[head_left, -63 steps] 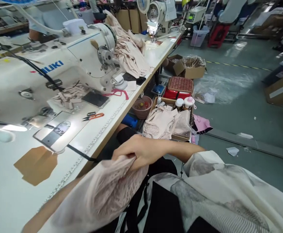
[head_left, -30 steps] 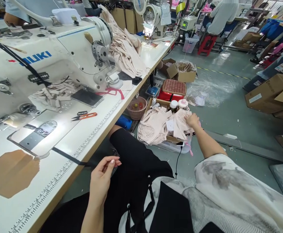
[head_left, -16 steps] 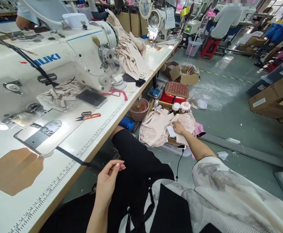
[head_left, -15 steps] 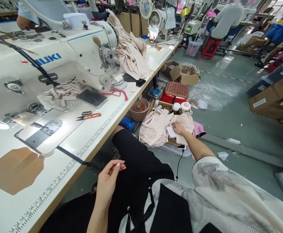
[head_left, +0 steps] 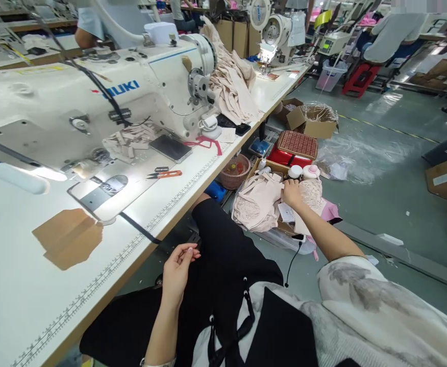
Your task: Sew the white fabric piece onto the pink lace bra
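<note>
My right hand (head_left: pixel 291 193) reaches down into a box at the right of the table, between two bundles of beige fabric pieces. Its fingers are bent and the tips are hidden, so what they grip cannot be made out. A beige bundle (head_left: pixel 259 201) lies left of it and another (head_left: pixel 311 196) right of it. Just below the hand is a white paper slip (head_left: pixel 285 212). My left hand (head_left: pixel 181 255) hovers over my lap near the table edge, fingers curled and thumb against them, nothing visible in it.
A white sewing machine (head_left: pixel 158 86) stands on the table (head_left: pixel 13 265). Orange-handled thread snips (head_left: pixel 168 174), a phone (head_left: pixel 170 148) and a brown paper piece (head_left: pixel 70 238) lie near it. A pink basket (head_left: pixel 234 172) and a red case with a woven top (head_left: pixel 296 145) sit beside the box.
My right hand has moved off the white paper slip, farther back into the box between the bundles. The view has turned left; my left hand stays over my lap.
</note>
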Motion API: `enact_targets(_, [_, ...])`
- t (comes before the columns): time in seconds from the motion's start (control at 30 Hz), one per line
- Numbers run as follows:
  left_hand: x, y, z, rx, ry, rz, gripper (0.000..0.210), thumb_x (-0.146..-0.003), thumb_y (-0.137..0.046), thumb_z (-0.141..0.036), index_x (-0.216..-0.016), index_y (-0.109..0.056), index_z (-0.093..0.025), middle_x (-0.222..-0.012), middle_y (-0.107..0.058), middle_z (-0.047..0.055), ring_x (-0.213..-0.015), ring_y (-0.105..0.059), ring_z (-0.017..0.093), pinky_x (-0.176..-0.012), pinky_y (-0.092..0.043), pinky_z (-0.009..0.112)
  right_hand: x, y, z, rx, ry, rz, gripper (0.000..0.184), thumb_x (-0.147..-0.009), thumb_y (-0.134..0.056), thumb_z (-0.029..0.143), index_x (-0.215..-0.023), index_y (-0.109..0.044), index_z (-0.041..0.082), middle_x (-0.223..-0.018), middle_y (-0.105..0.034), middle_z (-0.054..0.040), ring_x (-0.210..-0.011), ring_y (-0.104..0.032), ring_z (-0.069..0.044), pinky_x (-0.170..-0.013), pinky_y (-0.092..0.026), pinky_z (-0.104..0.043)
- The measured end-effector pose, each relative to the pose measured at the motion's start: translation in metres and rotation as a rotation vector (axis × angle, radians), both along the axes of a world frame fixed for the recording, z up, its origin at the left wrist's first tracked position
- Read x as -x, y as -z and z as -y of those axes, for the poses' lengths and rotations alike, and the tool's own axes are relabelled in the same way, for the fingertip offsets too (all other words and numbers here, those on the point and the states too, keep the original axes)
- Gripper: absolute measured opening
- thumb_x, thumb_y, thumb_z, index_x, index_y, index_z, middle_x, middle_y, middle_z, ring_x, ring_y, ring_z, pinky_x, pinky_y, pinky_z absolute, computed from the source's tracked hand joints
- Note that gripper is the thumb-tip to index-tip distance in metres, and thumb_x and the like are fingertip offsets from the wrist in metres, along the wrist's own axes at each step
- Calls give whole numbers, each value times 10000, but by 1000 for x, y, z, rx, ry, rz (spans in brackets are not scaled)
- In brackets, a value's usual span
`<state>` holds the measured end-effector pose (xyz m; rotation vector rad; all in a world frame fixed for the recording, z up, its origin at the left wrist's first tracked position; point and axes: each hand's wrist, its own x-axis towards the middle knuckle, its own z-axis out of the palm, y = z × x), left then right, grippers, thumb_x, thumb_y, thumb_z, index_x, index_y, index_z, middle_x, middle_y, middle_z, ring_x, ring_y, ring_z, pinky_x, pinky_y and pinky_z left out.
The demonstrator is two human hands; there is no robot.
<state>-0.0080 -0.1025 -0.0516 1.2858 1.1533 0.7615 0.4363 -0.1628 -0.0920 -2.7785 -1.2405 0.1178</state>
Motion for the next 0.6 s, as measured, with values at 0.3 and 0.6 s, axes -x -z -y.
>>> enact_targets(0.3, [28,30,5,28,-23,-58,513,-809,-645,-628,-957,-693,-139,-808,-712,84,-775,-702,203,-719,-548,307,113,24,43,-179,-816,-159,424,-882,-604,408,-1232,-619,168,-1307,-635,-155,-1194,-576,-302,-1033,-479,-466])
enact_targets(0.6, [52,61,6,-76,-261,-369,217,-837,-526,-281,-910,-700,-173,-917,-733,97,-897,-705,237,-827,-560,360,146,43,-25,-745,-1161,-97,298,-904,-532,297,-1182,-639,309,-1026,-722,-94,-876,-718,-302,-727,-619,-490])
